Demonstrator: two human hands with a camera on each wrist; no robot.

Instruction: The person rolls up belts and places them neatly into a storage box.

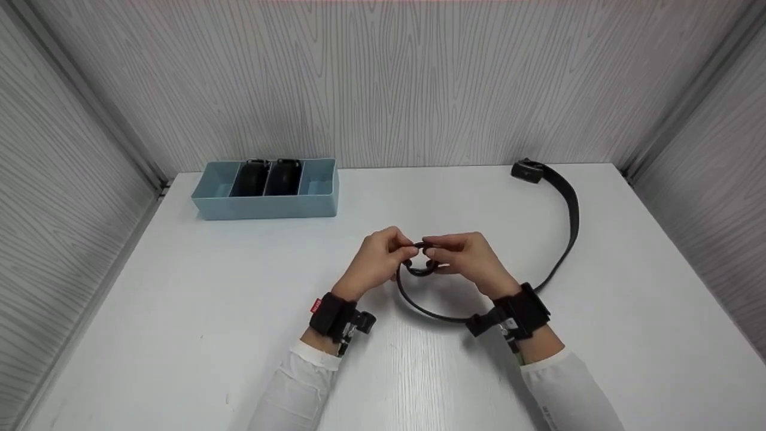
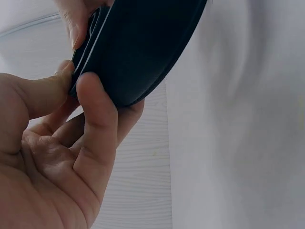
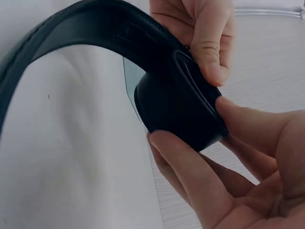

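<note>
A black belt has one end wound into a small coil, raised over the white table between both hands. My left hand pinches the coil's left side between thumb and fingers. On the other side, my right hand grips it the same way, with its thumb on the upper edge in the right wrist view. From the coil the strap curves down and passes behind the right wrist. Its far end, with a dark buckle, lies at the back right of the table.
At the back left stands a blue divided box. Its two middle compartments hold black rolled belts, one on the left and one on the right. Grey wood-grain panels enclose the white table at the back and sides.
</note>
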